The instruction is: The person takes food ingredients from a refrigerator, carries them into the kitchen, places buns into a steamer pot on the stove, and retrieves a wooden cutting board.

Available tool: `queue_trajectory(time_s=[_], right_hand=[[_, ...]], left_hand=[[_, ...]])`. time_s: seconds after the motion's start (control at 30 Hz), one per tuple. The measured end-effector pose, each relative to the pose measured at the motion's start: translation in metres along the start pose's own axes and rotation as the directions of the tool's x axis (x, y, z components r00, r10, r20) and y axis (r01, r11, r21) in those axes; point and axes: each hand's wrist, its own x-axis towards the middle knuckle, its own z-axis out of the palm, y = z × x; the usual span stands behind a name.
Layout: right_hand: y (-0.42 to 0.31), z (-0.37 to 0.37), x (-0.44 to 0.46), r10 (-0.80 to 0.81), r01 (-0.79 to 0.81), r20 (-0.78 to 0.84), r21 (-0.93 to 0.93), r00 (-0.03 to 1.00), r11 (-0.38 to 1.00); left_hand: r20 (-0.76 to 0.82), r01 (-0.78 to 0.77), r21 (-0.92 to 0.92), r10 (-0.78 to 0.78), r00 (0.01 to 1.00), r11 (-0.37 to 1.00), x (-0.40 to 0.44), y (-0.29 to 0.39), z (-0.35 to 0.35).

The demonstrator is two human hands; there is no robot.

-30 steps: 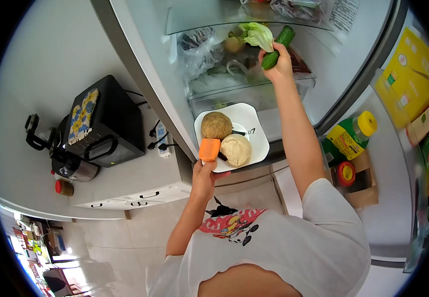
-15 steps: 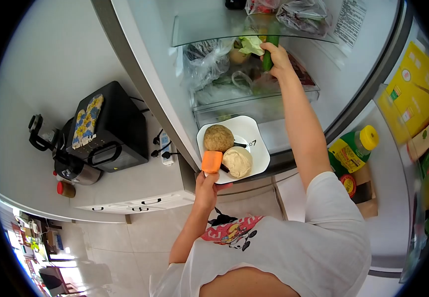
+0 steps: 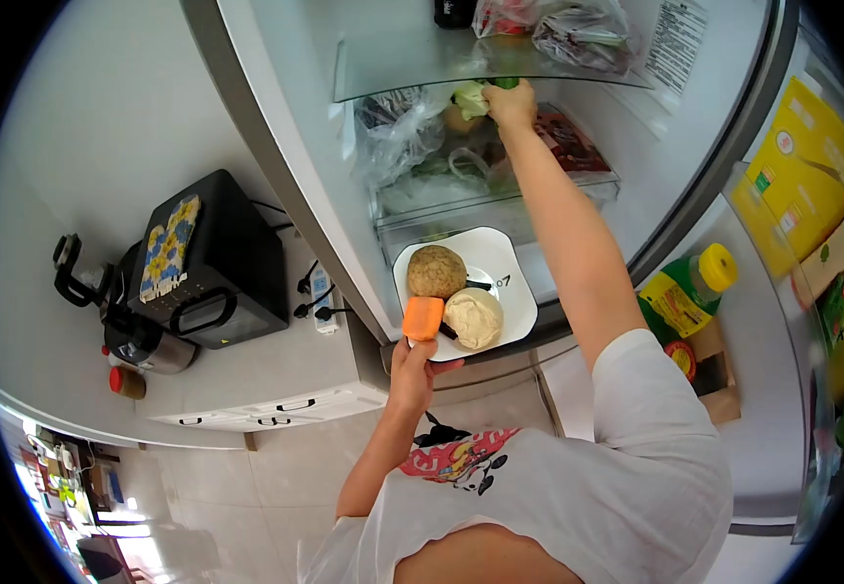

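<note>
My left hand [image 3: 412, 375] grips the near edge of a white square dish [image 3: 516, 292], thumb on top and fingers beneath. In the dish lie an orange block that looks like a carrot piece [image 3: 423, 318], a brown speckled round lump [image 3: 437, 272], a pale cream round lump [image 3: 474, 319] and something dark and thin, partly covered. Reaching into the fridge, my right hand [image 3: 513, 104] is closed around a green cucumber [image 3: 507, 84], mostly hidden by the hand and the shelf edge. Pale green leaves [image 3: 470, 99] sit just left of those fingers.
A glass shelf [image 3: 412, 73] lies right above my right hand, with bagged food [image 3: 586, 37] on it. Plastic bags [image 3: 398, 131] fill the left of the compartment below. The open door holds a green bottle [image 3: 680, 297]. A black appliance [image 3: 218, 268] stands on the left counter.
My right hand has moved left and slightly up with the cucumber, which now shows far less. The dish and my left hand stay nearly in place.
</note>
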Motion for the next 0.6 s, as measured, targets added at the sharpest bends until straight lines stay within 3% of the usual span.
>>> queue_trajectory(time_s=[0.03, 0.1, 0.2, 0.3, 0.37, 0.6], right_hand=[[-0.006, -0.001, -0.005, 0.042, -0.042, -0.010, -0.117, 0.999, 0.992], [-0.005, 0.000, -0.001, 0.084, -0.082, 0.008, -0.145, 0.996, 0.986], [0.002, 0.000, 0.004, -0.057, 0.057, 0.021, -0.007, 0.998, 0.998], [-0.010, -0.020, -0.016, -0.051, 0.040, 0.116, 0.092, 0.992, 0.995], [-0.028, -0.033, -0.034, 0.064, -0.093, 0.130, 0.228, 0.989, 0.969], [-0.024, -0.056, -0.046, 0.065, -0.133, 0.167, 0.432, 0.984, 0.892]], left_hand=[[-0.004, -0.002, -0.007, 0.002, 1.000, 1.000, 0.000, -0.001, -0.001], [0.006, 0.001, -0.008, -0.001, 1.000, 1.000, -0.003, 0.002, 0.001], [0.021, -0.002, -0.009, 0.002, 1.000, 1.000, -0.005, 0.002, 0.000], [0.027, -0.011, -0.010, 0.011, 1.000, 1.000, -0.006, 0.002, -0.001], [0.031, -0.015, -0.011, 0.015, 0.999, 1.000, -0.006, 0.002, -0.002], [0.032, -0.007, -0.011, 0.008, 0.999, 1.000, -0.005, 0.006, -0.004]])
